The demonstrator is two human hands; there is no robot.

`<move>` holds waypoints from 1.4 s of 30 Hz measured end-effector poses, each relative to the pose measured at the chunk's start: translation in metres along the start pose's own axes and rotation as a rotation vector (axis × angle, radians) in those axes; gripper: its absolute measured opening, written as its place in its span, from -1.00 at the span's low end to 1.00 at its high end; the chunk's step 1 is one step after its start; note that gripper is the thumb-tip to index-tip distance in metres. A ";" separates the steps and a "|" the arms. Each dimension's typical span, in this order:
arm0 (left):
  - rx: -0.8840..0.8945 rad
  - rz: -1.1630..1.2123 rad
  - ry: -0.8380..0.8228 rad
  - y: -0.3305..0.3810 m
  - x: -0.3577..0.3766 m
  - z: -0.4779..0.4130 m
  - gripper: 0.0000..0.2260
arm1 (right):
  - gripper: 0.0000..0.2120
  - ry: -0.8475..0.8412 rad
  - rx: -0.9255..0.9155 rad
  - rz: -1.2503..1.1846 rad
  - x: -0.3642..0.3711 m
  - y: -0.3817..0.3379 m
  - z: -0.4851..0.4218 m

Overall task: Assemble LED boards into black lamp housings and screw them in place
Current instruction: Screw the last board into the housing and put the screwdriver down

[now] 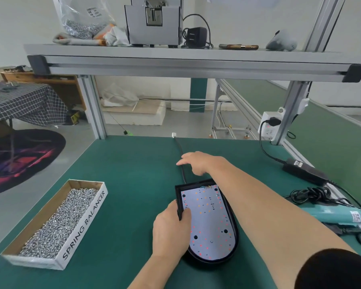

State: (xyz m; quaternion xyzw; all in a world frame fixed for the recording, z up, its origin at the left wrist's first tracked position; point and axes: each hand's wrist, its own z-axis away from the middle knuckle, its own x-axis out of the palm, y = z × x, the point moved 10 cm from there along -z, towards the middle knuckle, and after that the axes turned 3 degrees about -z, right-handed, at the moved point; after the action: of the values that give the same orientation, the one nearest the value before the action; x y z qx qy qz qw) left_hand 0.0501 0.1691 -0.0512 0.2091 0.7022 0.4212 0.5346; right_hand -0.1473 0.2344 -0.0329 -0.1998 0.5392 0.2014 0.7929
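Left hand (pixel 171 230) grips the black lamp housing (pixel 196 183) by its rim, lower centre; loose-fingered right hand (pixel 198 163) over the cable (pixel 180 151): keep LED board (pixel 208 222) seated flat

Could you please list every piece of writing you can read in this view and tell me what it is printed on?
"SPRING BALANCER": on the white side of the cardboard box of screws.
Black print on the plastic bag on the upper shelf: too blurred to read.
Label on the black power adapter: too small to read.
Label on the teal electric screwdriver: too small to read.
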 end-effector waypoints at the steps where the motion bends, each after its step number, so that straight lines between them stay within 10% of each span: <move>1: -0.003 -0.003 0.000 -0.001 0.000 0.000 -0.77 | -0.27 0.035 -0.009 0.029 -0.003 0.001 -0.002; 6: 0.004 -0.002 0.004 -0.001 -0.001 0.001 -0.75 | -0.85 0.198 -0.054 0.067 -0.015 0.014 -0.003; 19: 0.013 0.003 0.024 -0.002 -0.002 0.001 -0.75 | -0.70 0.264 0.096 -0.142 -0.035 0.053 0.042; 27: -0.032 -0.009 0.037 -0.005 -0.004 0.000 -0.77 | -0.91 0.161 0.242 -0.970 -0.003 0.067 0.073; 42: -0.163 0.157 0.072 -0.016 -0.009 0.000 -0.73 | -0.82 0.266 0.373 -1.804 0.032 0.050 0.077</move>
State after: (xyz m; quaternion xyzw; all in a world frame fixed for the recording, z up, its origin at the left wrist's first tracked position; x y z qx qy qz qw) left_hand 0.0553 0.1534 -0.0589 0.2042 0.6659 0.5248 0.4894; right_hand -0.1040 0.3207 -0.0419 -0.4342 0.2902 -0.6057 0.6003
